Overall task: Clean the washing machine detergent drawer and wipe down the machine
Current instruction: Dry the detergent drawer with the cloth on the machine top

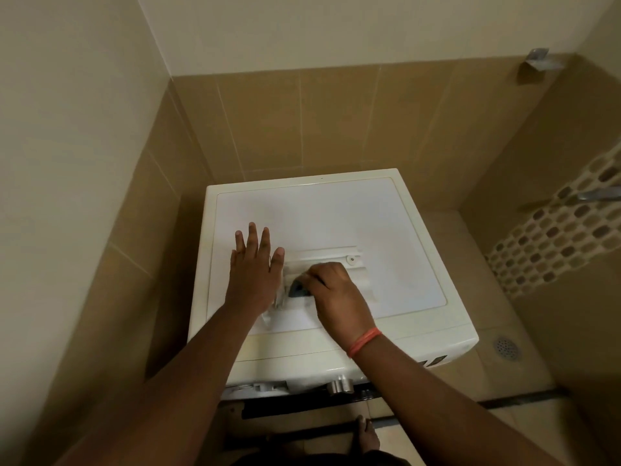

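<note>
A white washing machine (396, 230) stands in a tiled corner, seen from above. On its top lies the pale detergent drawer (356, 264), pulled out of the machine. My left hand (253, 270) rests flat on the top, fingers straight, against the drawer's left side. My right hand (336, 294) is curled around a small dark blue-grey thing (297, 289) inside the drawer's near end; I cannot tell what it is. A thin clear or whitish scrap (268, 316) lies under my left wrist.
Tan tiled walls close in on the left and behind the machine. A silver knob (340, 386) sits on the front panel. A floor drain (507, 348) is at the right. A mosaic strip (564, 230) and a metal fitting (601, 194) mark the right wall. My bare foot (366, 435) is below.
</note>
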Available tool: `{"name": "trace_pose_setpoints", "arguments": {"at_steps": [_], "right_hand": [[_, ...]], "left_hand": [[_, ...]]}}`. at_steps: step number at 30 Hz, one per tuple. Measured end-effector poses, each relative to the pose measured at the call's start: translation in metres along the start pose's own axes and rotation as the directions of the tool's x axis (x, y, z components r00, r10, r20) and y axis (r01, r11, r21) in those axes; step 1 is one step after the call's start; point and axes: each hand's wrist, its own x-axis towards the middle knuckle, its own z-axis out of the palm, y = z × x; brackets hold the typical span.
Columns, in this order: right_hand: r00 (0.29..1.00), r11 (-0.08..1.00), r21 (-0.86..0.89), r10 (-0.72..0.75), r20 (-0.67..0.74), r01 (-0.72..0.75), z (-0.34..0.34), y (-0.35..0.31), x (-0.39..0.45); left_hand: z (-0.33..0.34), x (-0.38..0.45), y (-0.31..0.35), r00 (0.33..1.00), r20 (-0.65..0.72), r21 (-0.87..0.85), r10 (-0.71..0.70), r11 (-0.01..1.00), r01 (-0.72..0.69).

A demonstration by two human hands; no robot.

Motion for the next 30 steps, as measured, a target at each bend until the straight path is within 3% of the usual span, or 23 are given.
{"name": "trace_pose_setpoints", "arguments": {"at_steps": [4,8,10,17,23,26,30], "right_hand": [[0.985,0.978,-0.194,-0.038,0.167,0.071,-0.007,0.045,-0.013],[0.978,0.954,-0.235,0.204,0.043,-0.189,-0.026,0.077,-0.028],[0.972,0.951,-0.211,0.235,0.011,-0.228,-0.023,0.075,-0.025],[0.989,0.999,-0.046,0.015,0.147,-0.009,0.016,0.012,0.003],[0.977,0.969,-0.231,0.132,0.165,-0.092,-0.004,0.053,-0.012],[0.976,0.961,-0.235,0.178,0.128,-0.145,-0.01,0.059,-0.015],[0.984,0.996,-0.093,0.017,0.178,-0.001,0.011,0.024,-0.006]], "left_hand": [[-0.006,-0.003,0.003,1.0,-0.004,-0.04,0.002,0.999,-0.002],[-0.008,-0.005,0.005,1.0,-0.012,-0.058,0.012,0.998,-0.013],[-0.008,-0.005,0.005,1.0,0.004,-0.065,0.003,0.998,-0.003],[-0.005,-0.003,0.004,1.0,0.002,-0.017,-0.001,1.0,0.001],[-0.005,-0.003,0.005,1.0,0.001,-0.037,-0.002,0.999,0.002],[-0.005,-0.002,0.005,1.0,-0.007,-0.044,-0.008,0.999,0.008],[-0.003,-0.002,0.005,1.0,-0.001,-0.046,-0.012,0.999,0.012]]}}
